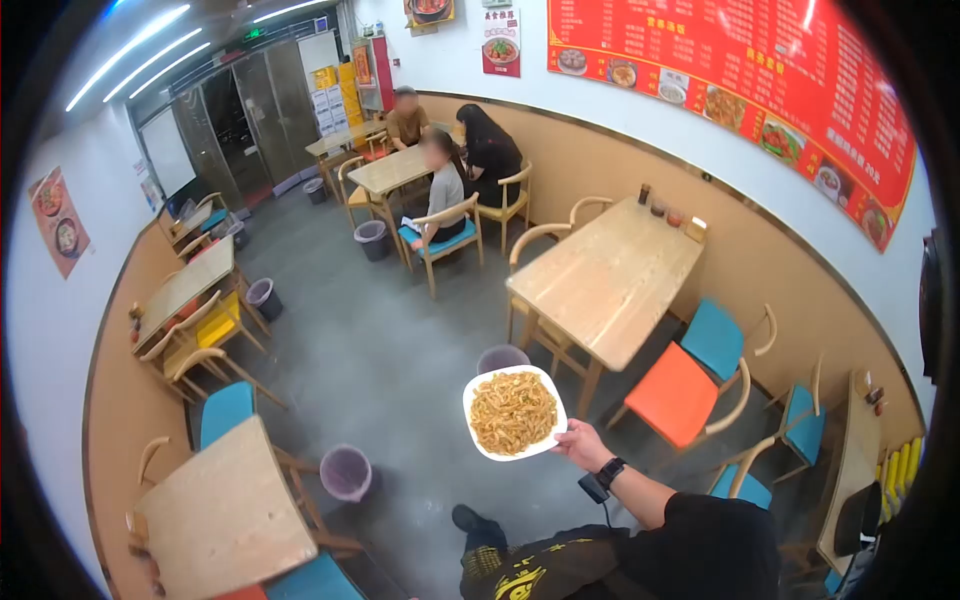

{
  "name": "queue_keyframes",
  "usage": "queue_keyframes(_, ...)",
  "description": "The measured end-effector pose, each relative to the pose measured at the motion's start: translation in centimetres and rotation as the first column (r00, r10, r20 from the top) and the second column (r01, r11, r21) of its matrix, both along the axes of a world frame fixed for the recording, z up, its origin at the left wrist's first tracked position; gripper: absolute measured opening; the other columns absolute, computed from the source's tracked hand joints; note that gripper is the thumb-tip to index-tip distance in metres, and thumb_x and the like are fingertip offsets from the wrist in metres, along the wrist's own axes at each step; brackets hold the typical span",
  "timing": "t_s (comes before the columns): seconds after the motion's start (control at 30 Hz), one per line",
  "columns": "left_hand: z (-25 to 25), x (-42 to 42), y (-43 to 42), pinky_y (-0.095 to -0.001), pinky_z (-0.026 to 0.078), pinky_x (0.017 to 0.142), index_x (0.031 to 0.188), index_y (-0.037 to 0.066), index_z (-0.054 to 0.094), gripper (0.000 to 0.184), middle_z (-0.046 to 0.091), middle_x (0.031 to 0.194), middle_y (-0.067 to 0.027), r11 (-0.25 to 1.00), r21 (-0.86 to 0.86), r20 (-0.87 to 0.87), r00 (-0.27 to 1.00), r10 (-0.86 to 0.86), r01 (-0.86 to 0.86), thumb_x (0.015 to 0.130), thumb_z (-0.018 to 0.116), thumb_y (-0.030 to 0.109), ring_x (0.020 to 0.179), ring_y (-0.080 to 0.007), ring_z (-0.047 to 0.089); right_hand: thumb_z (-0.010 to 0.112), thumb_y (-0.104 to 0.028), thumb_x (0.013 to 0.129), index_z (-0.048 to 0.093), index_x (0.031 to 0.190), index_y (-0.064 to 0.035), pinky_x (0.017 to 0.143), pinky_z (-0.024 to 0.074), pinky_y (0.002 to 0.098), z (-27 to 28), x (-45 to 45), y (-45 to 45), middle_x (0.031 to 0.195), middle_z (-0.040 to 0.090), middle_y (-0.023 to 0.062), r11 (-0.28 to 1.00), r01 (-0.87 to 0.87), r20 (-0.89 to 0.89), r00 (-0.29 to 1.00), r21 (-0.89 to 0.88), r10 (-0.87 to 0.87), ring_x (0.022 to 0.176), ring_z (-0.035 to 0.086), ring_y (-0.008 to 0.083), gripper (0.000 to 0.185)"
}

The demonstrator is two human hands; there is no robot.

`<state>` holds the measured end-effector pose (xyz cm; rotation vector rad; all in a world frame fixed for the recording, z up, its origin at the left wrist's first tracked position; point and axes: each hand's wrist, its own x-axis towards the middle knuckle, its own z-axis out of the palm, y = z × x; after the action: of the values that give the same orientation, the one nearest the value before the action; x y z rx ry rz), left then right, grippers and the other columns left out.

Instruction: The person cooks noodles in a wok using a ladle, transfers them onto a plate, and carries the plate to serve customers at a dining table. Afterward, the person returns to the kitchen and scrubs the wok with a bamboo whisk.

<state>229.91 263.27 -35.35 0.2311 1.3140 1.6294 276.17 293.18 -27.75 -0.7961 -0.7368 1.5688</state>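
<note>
My right hand (pixel 583 446) grips the right rim of a white squarish plate (pixel 474 433), with the thumb over the edge and the other fingers underneath, mostly hidden. Brown stir-fried noodles (pixel 513 411) are heaped on the plate, which I carry out in front of me above the grey floor. A dark watch (pixel 611 470) is on my right wrist, and a small black device on a cable hangs beside it. My left hand is out of the picture.
A wooden table (pixel 606 280) with condiment bottles stands ahead right, an orange chair (pixel 672 395) beside it. Three people sit around a farther table (pixel 392 172). Another table (pixel 222 510) is at near left, a lined bin (pixel 346 473) by it. Grey floor (pixel 330 330) runs between.
</note>
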Motion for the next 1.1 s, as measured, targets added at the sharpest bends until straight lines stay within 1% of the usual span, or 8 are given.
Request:
queue_keyframes(0.17, 3.1, 2.4, 9.2, -0.0423, 0.057, 0.083, 0.101, 0.002, 0.067, 0.01, 0.067, 0.087, -0.0083, 0.953, 0.06, -0.049, 0.955, -0.293, 0.296, 0.093, 0.069, 0.007, 0.081, -0.0222, 0.065, 0.057, 0.004, 0.093, 0.056, 0.116, -0.0013, 0.089, 0.059, 0.038, -2.3, 2.1, 1.0, 0.113, 0.068, 0.0116, 0.996, 0.077, -0.084, 0.993, -0.046, -0.08, 0.1, 0.07, 0.0237, 0.024)
queue_keyframes(0.23, -0.3, 0.8, 14.6, -0.0391, 0.061, 0.067, 0.098, -0.009, 0.064, 0.016, 0.071, 0.08, -0.019, 0.918, 0.162, -0.147, 0.929, -0.34, 0.362, 0.097, 0.062, 0.007, 0.069, -0.0286, 0.071, 0.058, 0.003, 0.094, 0.056, 0.116, -0.0017, 0.09, 0.0583, 0.0382, -4.7, 2.0, 2.7, 0.115, 0.068, 0.0112, 0.999, 0.048, -0.11, 0.993, 0.004, -0.048, 0.1, 0.07, 0.0235, 0.023)
queue_keyframes(0.33, 0.6, 0.6, 19.1, -0.0389, 0.061, 0.067, 0.097, -0.009, 0.063, 0.017, 0.071, 0.079, -0.0192, 0.871, 0.127, -0.281, 0.859, -0.427, 0.475, 0.097, 0.063, 0.008, 0.068, -0.029, 0.071, 0.058, 0.004, 0.093, 0.055, 0.117, -0.0003, 0.089, 0.0592, 0.0387, -8.0, 1.9, 3.2, 0.114, 0.068, 0.0135, 0.996, 0.084, -0.153, 0.985, 0.001, -0.083, 0.102, 0.07, 0.0243, 0.024)
queue_keyframes(0.57, 2.8, 1.0, 16.8, -0.039, 0.058, 0.065, 0.097, -0.006, 0.063, 0.014, 0.07, 0.078, -0.0182, 0.905, 0.037, -0.232, 0.885, -0.404, 0.423, 0.096, 0.063, 0.008, 0.067, -0.0294, 0.07, 0.059, 0.003, 0.093, 0.054, 0.117, -0.001, 0.085, 0.0603, 0.0383, -7.3, 2.0, 1.1, 0.11, 0.069, 0.0133, 0.986, 0.151, -0.156, 0.975, -0.075, -0.161, 0.097, 0.071, 0.0237, 0.025)
queue_keyframes(0.7, 10.7, 2.3, 10.3, -0.0436, 0.056, 0.084, 0.103, 0.002, 0.067, 0.012, 0.067, 0.089, -0.0088, 0.933, -0.1, -0.155, 0.921, -0.357, 0.345, 0.094, 0.069, 0.009, 0.082, -0.0225, 0.065, 0.059, 0.002, 0.093, 0.053, 0.119, -0.0017, 0.089, 0.0583, 0.0393, -2.0, 2.6, -2.4, 0.113, 0.068, 0.0122, 0.971, 0.208, -0.148, 0.963, -0.119, -0.225, 0.101, 0.07, 0.0233, 0.027)
queue_keyframes(0.83, 12.0, -3.2, 9.9, -0.0427, 0.056, 0.082, 0.104, 0.0, 0.067, 0.014, 0.067, 0.09, -0.0097, 0.948, -0.093, -0.119, 0.942, -0.314, 0.305, 0.094, 0.069, 0.01, 0.083, -0.0233, 0.065, 0.059, 0.001, 0.093, 0.052, 0.124, -0.0023, 0.093, 0.0555, 0.0403, -0.7, 0.2, 0.3, 0.118, 0.067, 0.0112, 0.968, 0.209, -0.152, 0.962, -0.136, -0.229, 0.105, 0.068, 0.0235, 0.031)
queue_keyframes(0.97, 11.2, -7.3, 9.4, -0.0409, 0.057, 0.08, 0.104, -0.001, 0.067, 0.015, 0.067, 0.091, -0.01, 0.941, -0.121, -0.219, 0.916, -0.336, 0.316, 0.093, 0.069, 0.009, 0.084, -0.0236, 0.066, 0.059, -0.001, 0.094, 0.052, 0.124, -0.0017, 0.094, 0.0542, 0.0403, -3.3, -1.6, -0.7, 0.12, 0.066, 0.0097, 0.959, 0.274, -0.172, 0.944, -0.073, -0.283, 0.109, 0.066, 0.0221, 0.031)
queue_keyframes(1.1, 17.0, -4.8, 14.4, -0.0374, 0.056, 0.077, 0.108, -0.003, 0.063, 0.017, 0.065, 0.091, -0.0099, 0.885, -0.217, -0.305, 0.832, -0.463, 0.413, 0.095, 0.064, 0.008, 0.08, -0.0223, 0.063, 0.06, -0.001, 0.094, 0.054, 0.124, -0.0029, 0.094, 0.056, 0.0416, -3.2, -3.3, -2.0, 0.119, 0.067, 0.0102, 0.93, 0.336, -0.28, 0.888, -0.147, -0.365, 0.108, 0.068, 0.024, 0.03)
